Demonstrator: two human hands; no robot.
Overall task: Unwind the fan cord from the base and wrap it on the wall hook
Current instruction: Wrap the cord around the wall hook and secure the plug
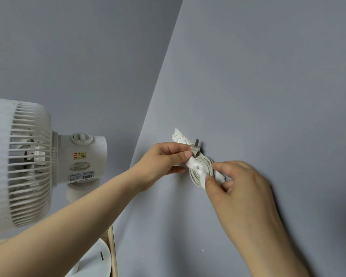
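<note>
Low beside my left arm is the fan's round white base (pixel 94 260), and the caged fan head (pixel 20 162) stands at my left. Ahead, my right hand (pixel 238 184) pinches the lower end of a white strap (pixel 197 167) between thumb and forefinger, and my left hand (pixel 164 158) pinches its upper end. The strap crosses the coiled fan cord (pixel 208 166), which lies against the grey wall (pixel 268 76). Its plug (pixel 195 149) sticks up beside a torn white patch (pixel 179 135).

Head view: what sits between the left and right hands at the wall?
The coiled fan cord, crossed by a white strap pinched by the left hand and right hand; plug above. Shown in head view.
</note>
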